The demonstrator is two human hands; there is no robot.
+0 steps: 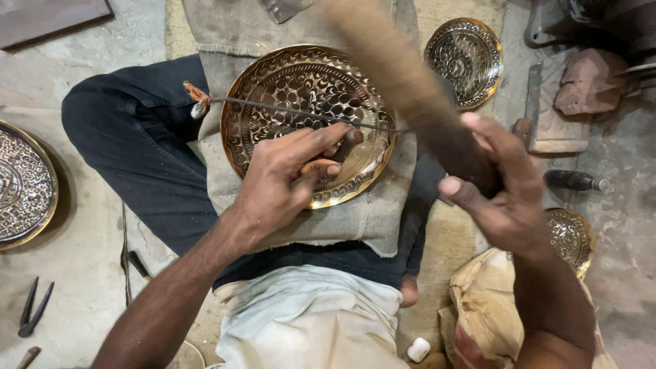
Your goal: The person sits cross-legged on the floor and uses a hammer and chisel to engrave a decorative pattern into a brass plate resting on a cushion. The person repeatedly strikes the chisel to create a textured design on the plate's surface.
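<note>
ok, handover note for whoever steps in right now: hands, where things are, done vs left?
Left hand: pinches a small tool onto the brass plate lying on cloth over the lap.
Right hand: raised, gripping a blurred wooden mallet above the tool.
A thin wire crosses the plate.
Done: the plate is patterned across most of its face.
Left: cannot tell how much; the hand covers the spot being struck.
Nearby: three more patterned plates, pliers on the floor.
</note>
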